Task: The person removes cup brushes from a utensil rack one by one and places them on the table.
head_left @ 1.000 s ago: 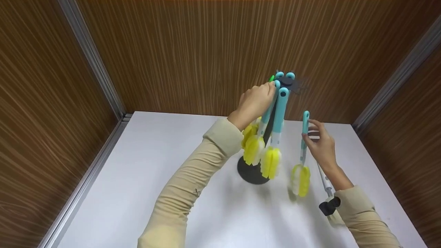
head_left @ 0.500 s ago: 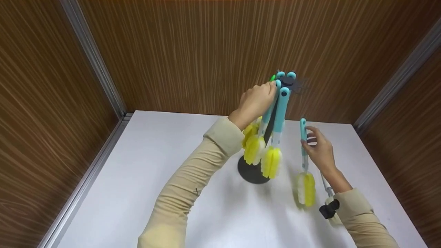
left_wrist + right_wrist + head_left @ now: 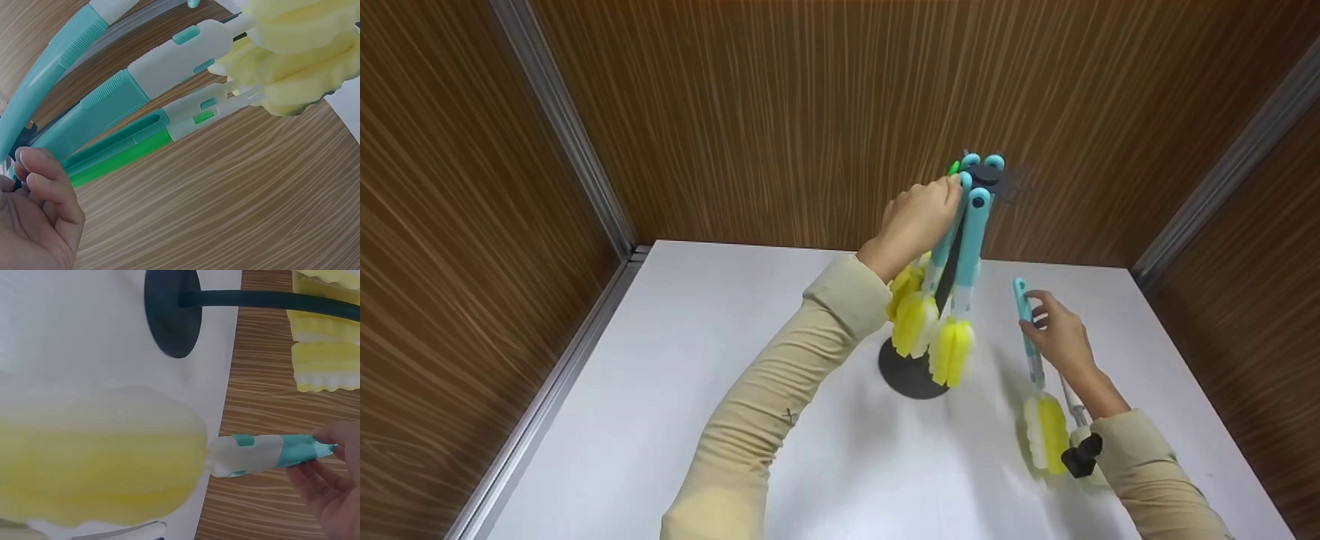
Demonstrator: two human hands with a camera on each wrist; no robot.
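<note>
Right hand [image 3: 1057, 334] pinches the teal handle of a brush [image 3: 1039, 382] (yellow sponge head, white neck), tilted low over the bench [image 3: 697, 360] near its right edge. Left hand [image 3: 915, 221], fingers curled, grips the rack [image 3: 952, 262] top among hanging brushes.

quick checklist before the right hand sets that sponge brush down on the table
1. Right hand grips the sponge brush by its teal handle: ok.
2. Yellow sponge head is low over the white table; whether it touches: cannot tell.
3. Landing spot free: not ok, a thin brush with a white handle lies right beside the sponge head.
4. Brush clear of the black stand base: ok, it hangs apart to the right.
5. Left hand steadies the rack top: ok, fingers at the hanging handles.
6. Other brushes hanging on the rack: ok.
</note>
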